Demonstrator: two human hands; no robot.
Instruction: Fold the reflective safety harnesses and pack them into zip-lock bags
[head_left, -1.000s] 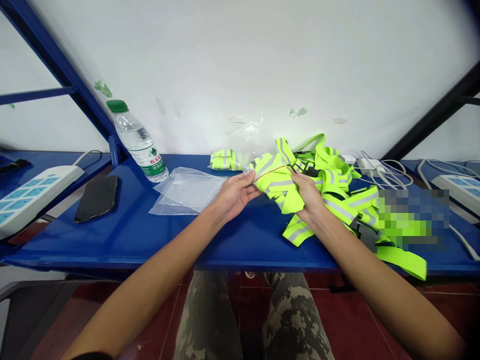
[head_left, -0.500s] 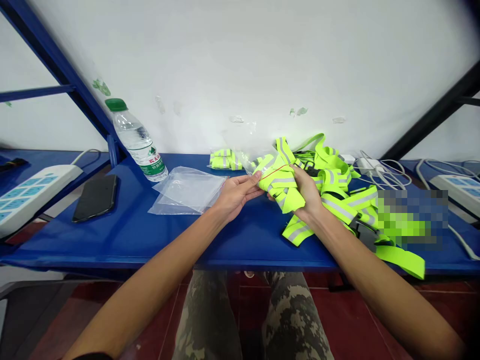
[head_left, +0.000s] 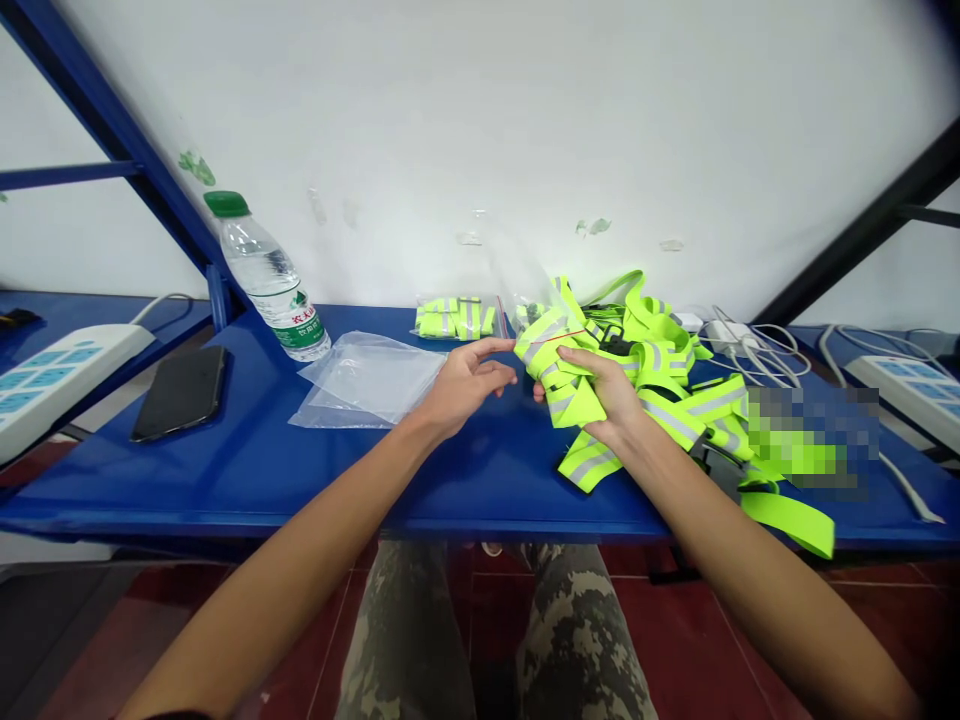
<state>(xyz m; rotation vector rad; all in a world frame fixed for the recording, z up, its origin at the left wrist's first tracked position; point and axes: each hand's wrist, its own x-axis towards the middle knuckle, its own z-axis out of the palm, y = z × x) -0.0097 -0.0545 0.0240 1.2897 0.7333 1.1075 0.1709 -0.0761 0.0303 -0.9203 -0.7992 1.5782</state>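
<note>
My right hand (head_left: 611, 385) is closed round a folded bundle of neon-yellow reflective straps (head_left: 559, 375). A clear zip bag (head_left: 517, 265) with a red seal line is partly drawn over the bundle's far end. Left of it, my left hand (head_left: 474, 382) has its fingers apart and holds nothing; the index fingertip is at or just beside the bag's edge. Flat clear bags (head_left: 367, 380) lie by my left wrist. Beyond the hands rests a bagged strap bundle (head_left: 457, 318). A loose pile of reflective straps (head_left: 675, 390) with dark buckles spreads behind and right of my right hand.
A water bottle (head_left: 274, 285) stands at the back left of the blue table (head_left: 315, 490). Near it lies a black phone (head_left: 181, 392). Power strips (head_left: 56, 375) sit at both sides. White chargers and cables (head_left: 739, 340) lie behind the pile, against the wall.
My left hand has let go of the bag's edge and spread its fingers, moving slightly left. My right hand keeps hold of the bundle. The view has shifted a little.
</note>
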